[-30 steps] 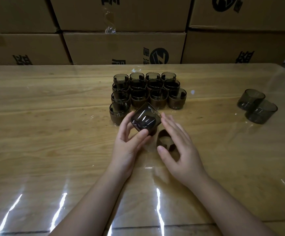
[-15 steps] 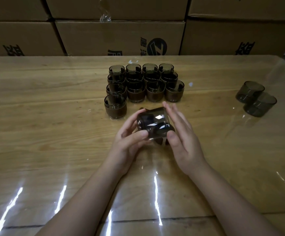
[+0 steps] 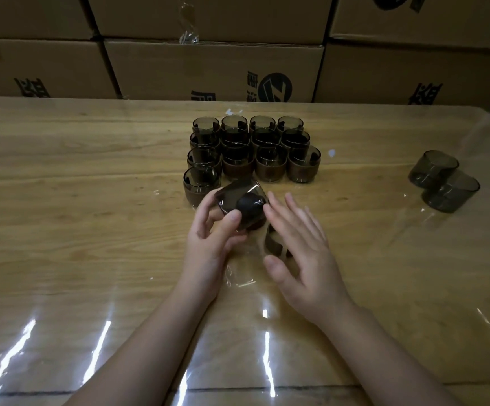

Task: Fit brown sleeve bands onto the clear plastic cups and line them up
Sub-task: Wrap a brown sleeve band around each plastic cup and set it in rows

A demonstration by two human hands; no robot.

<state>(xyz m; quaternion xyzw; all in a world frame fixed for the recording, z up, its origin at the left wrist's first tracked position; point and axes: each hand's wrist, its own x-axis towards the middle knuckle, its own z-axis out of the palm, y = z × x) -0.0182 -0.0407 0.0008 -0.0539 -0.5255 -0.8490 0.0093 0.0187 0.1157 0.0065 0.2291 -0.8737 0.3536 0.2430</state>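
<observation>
Left hand (image 3: 211, 238) grips a cup (image 3: 239, 205) tilted, likely for sleeving; right hand (image 3: 302, 253), fingers spread, hovers over the band (image 3: 274, 244) at the cup's five o'clock.

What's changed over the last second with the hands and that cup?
Half a second ago the right hand came onto the cup that the left hand was holding. Now it has let go and lies open beside it, over the loose band. The left hand kept its grip on the tilted cup throughout. The block of banded cups and the two bare cups at the right stayed put.
</observation>
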